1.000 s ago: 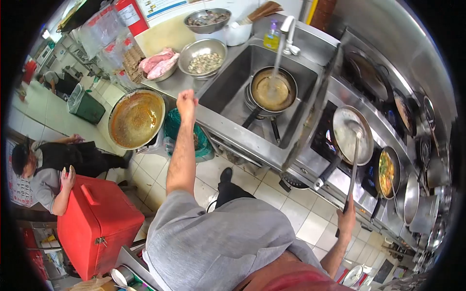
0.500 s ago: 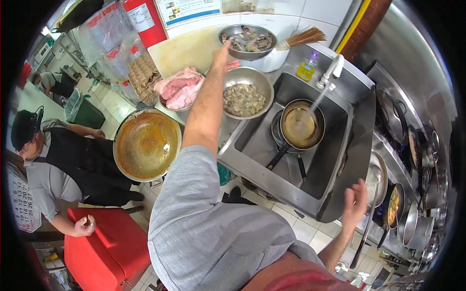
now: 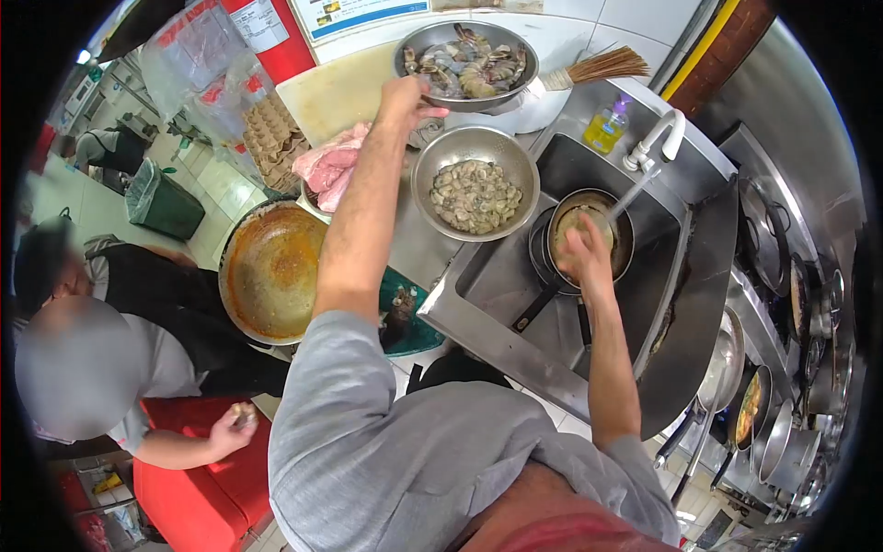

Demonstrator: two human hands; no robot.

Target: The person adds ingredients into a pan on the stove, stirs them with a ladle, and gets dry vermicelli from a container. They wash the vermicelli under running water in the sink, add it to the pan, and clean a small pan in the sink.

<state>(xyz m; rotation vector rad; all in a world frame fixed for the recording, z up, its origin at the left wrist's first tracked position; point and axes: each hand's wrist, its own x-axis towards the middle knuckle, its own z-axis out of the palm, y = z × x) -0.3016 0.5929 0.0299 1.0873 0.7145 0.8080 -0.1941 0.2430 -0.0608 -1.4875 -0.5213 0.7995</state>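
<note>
My left hand (image 3: 405,103) grips the near left rim of a metal bowl of raw shrimp (image 3: 469,64), its fingers closed at the edge. Below that bowl is a metal bowl of small shelled seafood (image 3: 475,189) on the counter. My right hand (image 3: 586,250) hangs over a pan (image 3: 618,221) in the sink, near the running water; its fingers are partly curled and blurred, so what they do is unclear. Another pan lies under that one. Raw meat (image 3: 331,167) is partly hidden behind my left forearm.
A white faucet (image 3: 664,138) and a yellow soap bottle (image 3: 605,127) stand behind the sink (image 3: 515,363). A large stained pan (image 3: 276,271) is at the left. A co-worker stands by a red box (image 3: 198,488). Pans sit on the stove at the right.
My left hand has taken hold of the shrimp bowl's rim. My right hand let go of the ladle handle earlier and has moved left, over the sink. The co-worker has leaned closer.
</note>
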